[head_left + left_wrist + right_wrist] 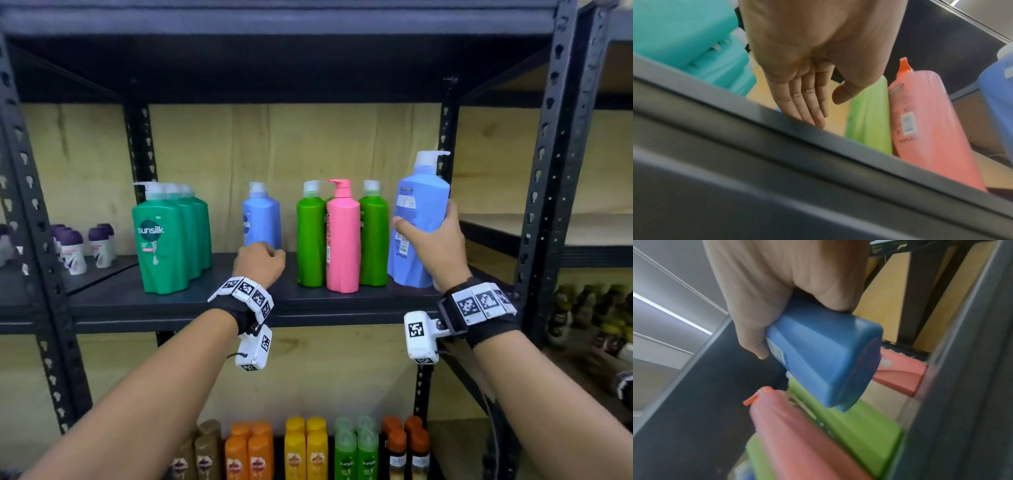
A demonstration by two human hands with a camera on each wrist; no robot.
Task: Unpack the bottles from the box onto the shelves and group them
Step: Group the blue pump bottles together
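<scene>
On the middle shelf (205, 301) stand three dark green Sunsilk pump bottles (161, 240), one blue bottle (262, 219), and a pink bottle (342, 240) among light green ones (310, 236). My left hand (262, 262) is in front of the standing blue bottle's base; the left wrist view shows its fingers (812, 104) straight and holding nothing. My right hand (430, 243) grips a second blue pump bottle (423, 205) at the shelf's right end, beside the light green bottles. In the right wrist view this bottle's base (838, 363) hangs free in the air, tilted.
Purple-capped roll-on bottles (75, 250) stand on the shelf unit to the left. The shelf below carries rows of brown, orange, yellow and green bottles (305, 452). A black upright post (551, 171) stands just right of the held bottle. Bare shelf lies between the dark green and blue bottles.
</scene>
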